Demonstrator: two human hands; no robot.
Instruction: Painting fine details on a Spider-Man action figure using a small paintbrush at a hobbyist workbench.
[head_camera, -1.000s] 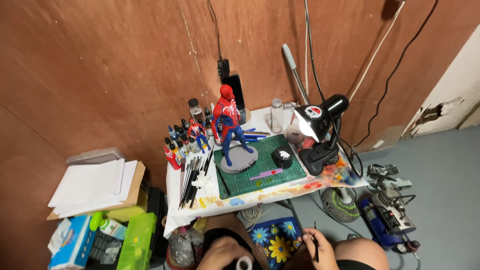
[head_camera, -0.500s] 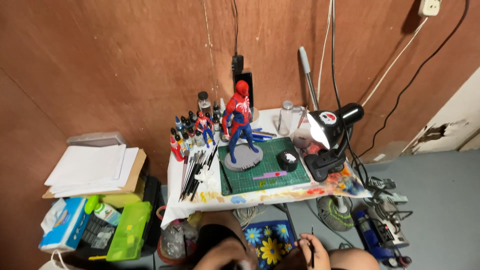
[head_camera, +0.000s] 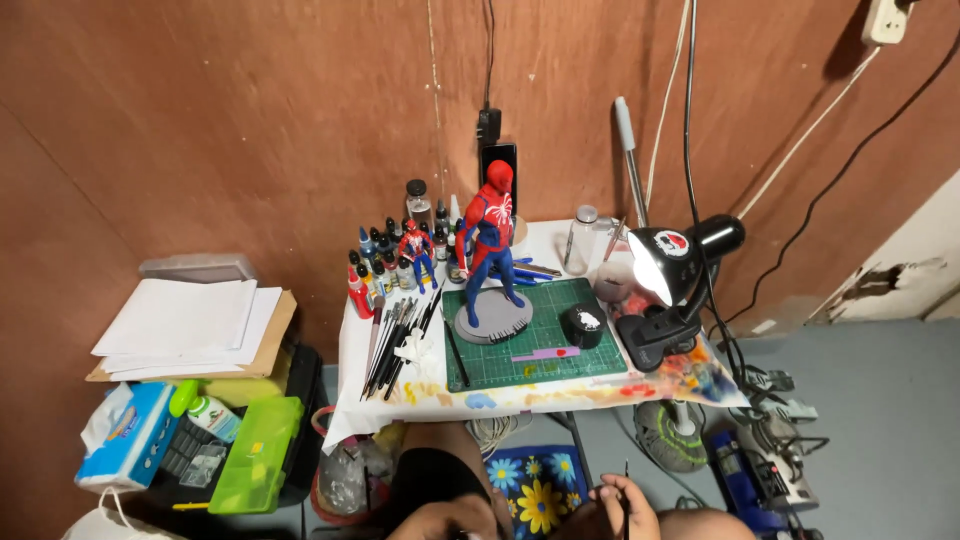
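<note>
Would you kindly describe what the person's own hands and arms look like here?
Only the bottom edge shows them. Both hands, the left hand and the right hand, are bare: no gloves, rings or watch visible. No sleeves show at the wrists; dark clothing lies just behind the left hand.

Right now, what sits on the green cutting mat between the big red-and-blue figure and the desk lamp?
In the head view, a small black round pot sits between the figure and lamp.

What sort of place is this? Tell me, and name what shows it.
Probably a home hobby corner for painting figures: a red-and-blue figure stands on a green cutting mat, with paint bottles and brushes beside it.
</note>
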